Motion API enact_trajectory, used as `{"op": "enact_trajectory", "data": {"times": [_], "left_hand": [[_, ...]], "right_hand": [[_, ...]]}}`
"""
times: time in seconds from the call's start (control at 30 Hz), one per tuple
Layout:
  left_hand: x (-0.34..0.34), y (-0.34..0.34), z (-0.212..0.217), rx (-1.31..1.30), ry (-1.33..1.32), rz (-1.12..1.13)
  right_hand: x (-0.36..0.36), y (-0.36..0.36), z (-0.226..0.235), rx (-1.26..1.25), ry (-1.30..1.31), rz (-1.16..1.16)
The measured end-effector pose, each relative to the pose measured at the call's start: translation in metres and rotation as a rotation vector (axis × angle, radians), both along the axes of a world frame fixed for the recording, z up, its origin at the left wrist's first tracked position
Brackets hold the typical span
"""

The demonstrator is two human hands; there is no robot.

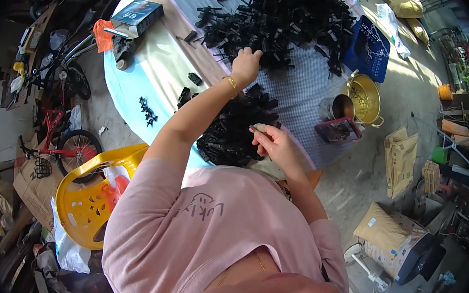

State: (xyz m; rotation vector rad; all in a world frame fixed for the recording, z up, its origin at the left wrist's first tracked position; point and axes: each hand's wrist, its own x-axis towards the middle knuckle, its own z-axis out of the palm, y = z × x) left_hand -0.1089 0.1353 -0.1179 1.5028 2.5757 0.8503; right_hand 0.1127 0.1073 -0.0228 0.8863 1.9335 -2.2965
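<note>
A wide heap of small black plastic pieces (282, 20) with thin projecting ends covers the far side of the cloth-covered table (139, 73). At that heap's near edge is my left hand (245, 67), its fingers curled downward and the fingertips hidden. A second mound of black pieces (227, 131) lies close to my body, partly under my left forearm. Over the right side of this mound, my right hand (273, 144) is closed in a pinch between thumb and forefinger. Something small and dark shows at its fingertips, too small to name.
A blue plastic basket (367, 49), yellow colander (368, 100), metal cup (342, 108) and phone (339, 130) line the table's right side. At left are a dark box (137, 17) and a small black cluster (148, 112). A yellow chair (76, 210) stands left of me.
</note>
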Motion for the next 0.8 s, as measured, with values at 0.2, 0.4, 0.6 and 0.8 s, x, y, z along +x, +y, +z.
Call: {"op": "enact_trajectory", "data": {"times": [0.2, 0.4, 0.6, 0.8], "left_hand": [[0.003, -0.004, -0.016, -0.192, -0.062, 0.032], [-0.002, -0.049, 0.022, 0.073, -0.249, -0.012], [0.034, -0.093, 0.093, 0.071, -0.577, -0.473], [0.047, -0.123, 0.113, 0.032, -1.167, -0.549]], "right_hand": [[0.013, 0.000, -0.007, 0.058, -0.003, -0.053], [0.008, 0.007, -0.011, 0.280, 0.099, -0.187], [-0.016, 0.025, 0.010, 0.568, 0.222, -0.238], [-0.017, 0.027, 0.015, 0.346, 0.303, -0.232]]}}
